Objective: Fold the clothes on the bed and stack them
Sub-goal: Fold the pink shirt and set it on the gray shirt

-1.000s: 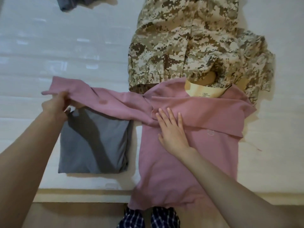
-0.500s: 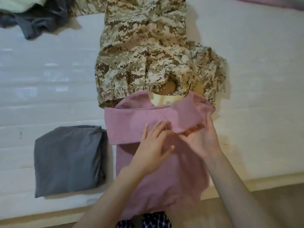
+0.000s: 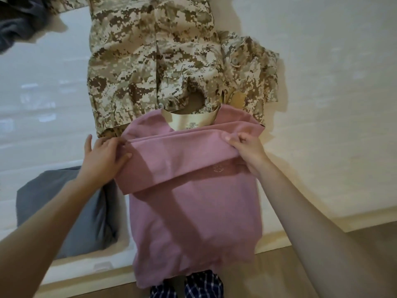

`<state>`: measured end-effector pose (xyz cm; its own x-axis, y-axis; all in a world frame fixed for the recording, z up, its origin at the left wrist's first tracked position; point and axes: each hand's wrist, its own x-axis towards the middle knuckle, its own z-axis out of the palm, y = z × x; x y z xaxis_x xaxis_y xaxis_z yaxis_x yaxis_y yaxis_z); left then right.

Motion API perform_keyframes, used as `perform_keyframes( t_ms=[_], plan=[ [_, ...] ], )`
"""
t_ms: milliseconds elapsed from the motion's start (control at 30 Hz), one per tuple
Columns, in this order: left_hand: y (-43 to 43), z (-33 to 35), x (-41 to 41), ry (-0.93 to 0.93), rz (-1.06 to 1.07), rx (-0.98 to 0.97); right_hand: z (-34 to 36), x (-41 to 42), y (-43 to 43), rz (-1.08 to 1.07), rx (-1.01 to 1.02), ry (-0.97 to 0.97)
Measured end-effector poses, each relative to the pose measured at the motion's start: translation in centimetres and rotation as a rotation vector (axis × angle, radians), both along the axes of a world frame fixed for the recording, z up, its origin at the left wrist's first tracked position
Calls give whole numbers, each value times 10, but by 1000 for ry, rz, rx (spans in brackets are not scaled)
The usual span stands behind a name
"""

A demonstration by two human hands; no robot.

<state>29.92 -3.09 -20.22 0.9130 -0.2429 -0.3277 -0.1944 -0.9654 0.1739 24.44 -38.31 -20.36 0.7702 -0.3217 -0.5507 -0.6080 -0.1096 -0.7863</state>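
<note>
A pink shirt (image 3: 193, 222) lies at the bed's near edge, its sleeves folded across the chest and its hem hanging over the edge. My left hand (image 3: 103, 158) grips the shirt's left shoulder area, thumb on top of the folded sleeve. My right hand (image 3: 247, 147) pinches the right shoulder fold between thumb and fingers. A folded grey garment (image 3: 64, 207) sits to the left of the shirt. A camouflage jacket (image 3: 163, 61) lies spread out just beyond the shirt's beige collar.
A white bed sheet (image 3: 322, 104) covers the mattress, whose pale edge runs along the bottom. A dark grey crumpled cloth (image 3: 19, 26) lies at the far left corner. Checked trouser legs (image 3: 193, 284) show below the shirt's hem.
The left sleeve has been folded across the chest. Both hands have moved apart from the middle out to the shirt's two shoulders and taken hold there.
</note>
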Motion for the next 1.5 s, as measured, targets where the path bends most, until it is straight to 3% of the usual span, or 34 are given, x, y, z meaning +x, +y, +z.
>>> perform_keyframes(
  t_ms=[67, 167, 333, 467, 600, 800, 933, 1033, 1200, 1300, 1500],
  plan=[
    [9, 6, 11, -33, -41, 30, 8, -7, -16, -54, 98, -85],
    [7, 16, 20, -129, -37, -87, 8, -18, -41, -197, 93, -66],
    [-21, 12, 20, -151, 74, -222, -11, -17, -53, -60, -216, 124],
    [-24, 3, 23, -72, 185, -231, -1, 7, -61, 253, -625, -84],
    [-28, -1, 34, -5, 157, -178, 2, 39, -59, 586, -790, -96],
    [-47, 16, 50, 251, 4, -41, 3, 57, -52, 820, -861, 72],
    [-45, 39, 46, 351, -31, -142, 26, 49, -63, 970, -634, 20],
    [-36, 65, 55, 288, -47, -237, 60, 52, -76, 852, -543, -48],
    [-41, 102, 90, -39, 15, -317, 105, 89, -76, 716, -636, -163],
    [-47, 107, 96, -111, -58, -280, 111, 100, -72, 681, -714, -158],
    [-27, 86, 32, -336, -137, -339, 95, 45, -69, 682, -797, -393]
  ],
)
